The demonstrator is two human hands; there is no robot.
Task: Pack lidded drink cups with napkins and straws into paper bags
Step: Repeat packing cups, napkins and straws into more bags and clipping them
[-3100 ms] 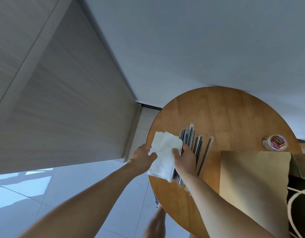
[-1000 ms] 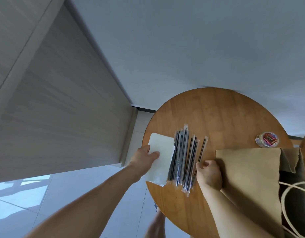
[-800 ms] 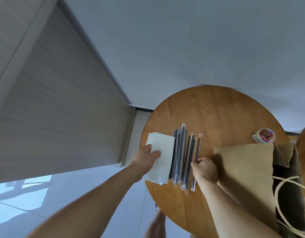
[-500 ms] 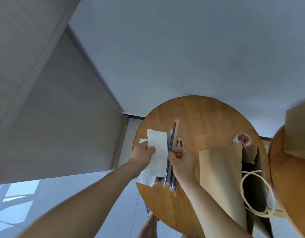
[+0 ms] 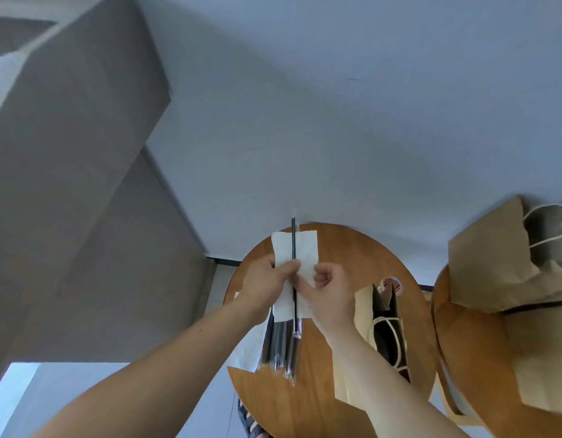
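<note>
One straw (image 5: pixel 293 241) on napkin (image 5: pixel 307 248), left hand (image 5: pixel 264 286) pinching both, right hand (image 5: pixel 332 295) seemingly too

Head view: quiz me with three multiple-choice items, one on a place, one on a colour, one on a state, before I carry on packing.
1. Where does the pile of wrapped straws lie?
A. On the round table
B. Inside a bag
C. On the floor

2. What colour is the napkin that the left hand pinches?
A. Brown
B. White
C. Blue

3. How is the paper bag next to the right hand?
A. Taped shut
B. Torn in two
C. Mouth open

Key: 1 A, the wrappers rest on the wood near its left edge; 2 B, the sheet is plain white behind the black straw; 3 C, the dark inside and a cord handle show.
</note>
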